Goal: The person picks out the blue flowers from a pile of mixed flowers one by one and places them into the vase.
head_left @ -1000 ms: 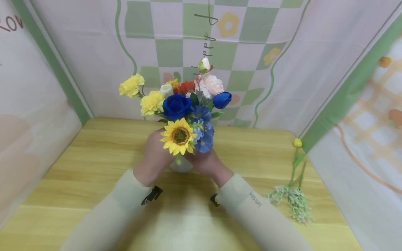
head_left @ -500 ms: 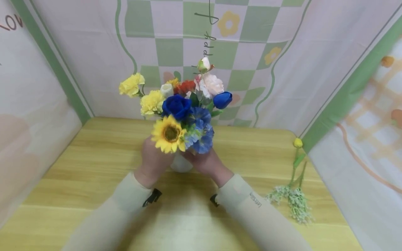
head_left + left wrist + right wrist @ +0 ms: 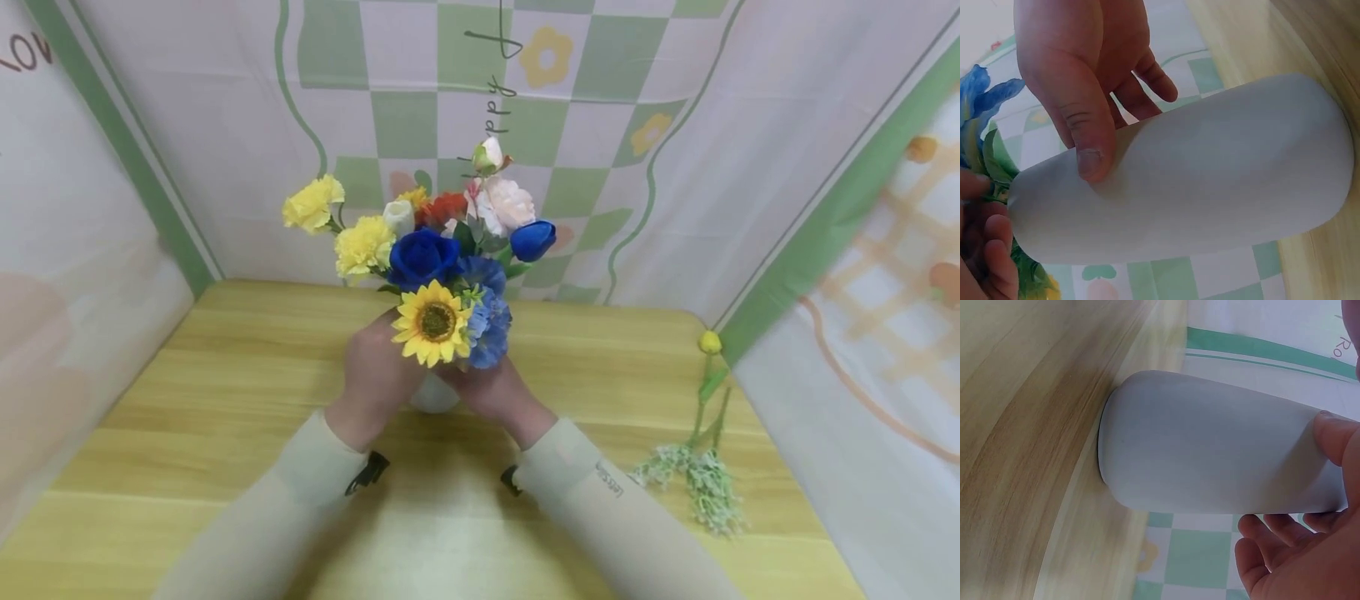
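A white vase (image 3: 435, 396) stands upright on the table, its mouth filled with artificial flowers. My right hand (image 3: 495, 392) holds its upper part; in the right wrist view the thumb lies on the near face and the fingers bend along the side. At the mouth, my left hand (image 3: 378, 371) pinches the stem of the sunflower (image 3: 433, 323), though the grip itself is mostly hidden. Curled left fingers (image 3: 997, 231) show by green leaves in the left wrist view. Behind the sunflower are a blue rose (image 3: 423, 258), blue hydrangea-like petals (image 3: 491, 329) and yellow carnations (image 3: 363, 246).
On the right side of the wooden table (image 3: 187, 400) lie a yellow tulip (image 3: 709, 342) and sprigs of small whitish flowers (image 3: 712, 492). A checkered cloth (image 3: 405, 125) hangs behind the table, and further printed cloths flank both sides.
With my left hand, the sunflower first shifted left, then came back right over the vase mouth. My right hand and the vase stayed in place.
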Demonstrator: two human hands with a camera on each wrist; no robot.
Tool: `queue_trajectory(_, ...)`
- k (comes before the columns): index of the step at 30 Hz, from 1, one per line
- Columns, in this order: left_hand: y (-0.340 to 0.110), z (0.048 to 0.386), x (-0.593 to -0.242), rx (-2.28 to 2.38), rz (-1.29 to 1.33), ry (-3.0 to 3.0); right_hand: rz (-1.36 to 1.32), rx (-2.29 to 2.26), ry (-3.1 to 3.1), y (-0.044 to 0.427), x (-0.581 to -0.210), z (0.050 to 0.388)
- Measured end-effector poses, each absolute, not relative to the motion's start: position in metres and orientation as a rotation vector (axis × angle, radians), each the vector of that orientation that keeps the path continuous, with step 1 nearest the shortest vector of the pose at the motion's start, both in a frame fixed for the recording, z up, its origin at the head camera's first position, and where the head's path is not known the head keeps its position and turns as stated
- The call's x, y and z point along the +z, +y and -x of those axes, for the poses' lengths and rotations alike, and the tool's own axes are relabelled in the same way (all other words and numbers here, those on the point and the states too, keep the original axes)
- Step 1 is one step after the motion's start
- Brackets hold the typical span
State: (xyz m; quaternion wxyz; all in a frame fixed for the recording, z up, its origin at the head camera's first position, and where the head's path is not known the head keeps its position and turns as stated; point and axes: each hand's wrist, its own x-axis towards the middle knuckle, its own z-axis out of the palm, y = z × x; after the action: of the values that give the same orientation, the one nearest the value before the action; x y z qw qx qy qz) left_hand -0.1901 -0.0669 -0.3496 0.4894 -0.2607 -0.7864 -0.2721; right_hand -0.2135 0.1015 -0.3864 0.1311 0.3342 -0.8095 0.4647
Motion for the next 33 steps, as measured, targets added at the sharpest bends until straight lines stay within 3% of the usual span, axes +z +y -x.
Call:
queue_trajectory(12, -0.066, 0.188, -0.355, -0.539, 0.816, -1.879, -0.897, 1.039, -2.616, 0.104, -0.378, 0.215)
queue_trajectory(19, -0.062, 0.185, -0.358, -0.479, 0.798, -1.970, -0.936, 0.853, -2.767, 0.108, -0.371, 0.222)
queue_trajectory(33, -0.061, 0.178, -0.369, -0.439, 0.782, -2.217, -0.732, 0.826, -2.879, 0.136, -0.371, 0.227)
